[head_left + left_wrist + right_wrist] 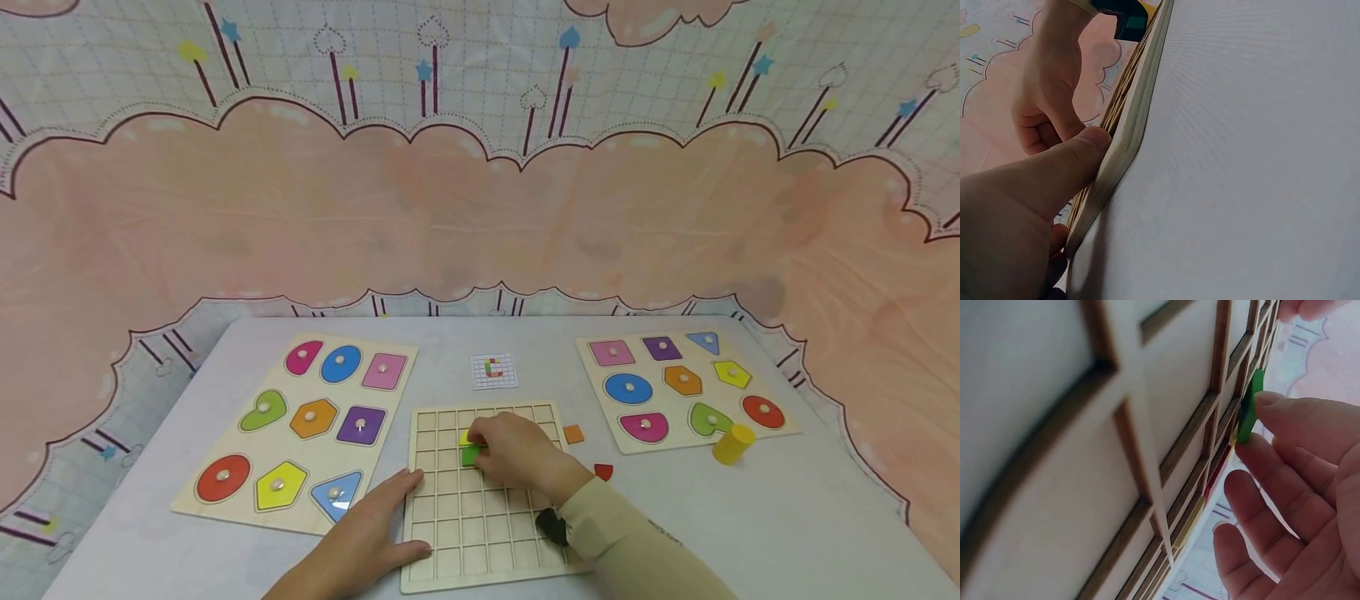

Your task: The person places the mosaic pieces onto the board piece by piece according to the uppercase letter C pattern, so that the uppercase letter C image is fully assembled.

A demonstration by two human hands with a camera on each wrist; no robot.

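Observation:
A wooden grid board (442, 529) lies in front of me. My right hand (517, 450) is over its upper middle squares. In the right wrist view, the thumb and index finger pinch a green tile (1250, 407), tilted at the grid; the other fingers are loosely bent. Just beyond the green tile is a yellow tile (464, 438), partly covered by the hand. A red tile (1217, 472) also shows in the grid from the right wrist. My left hand (367, 533) rests against the board's left edge, thumb and fingers spread, the thumb (1094, 139) touching its rim.
Behind the grid board lies a small pattern card (494, 372). An orange square tile (573, 433) and a red piece (603, 472) lie to its right, with a yellow cylinder (733, 444) farther over. Knobbed shape puzzles flank it, one left (281, 450) and one right (660, 404).

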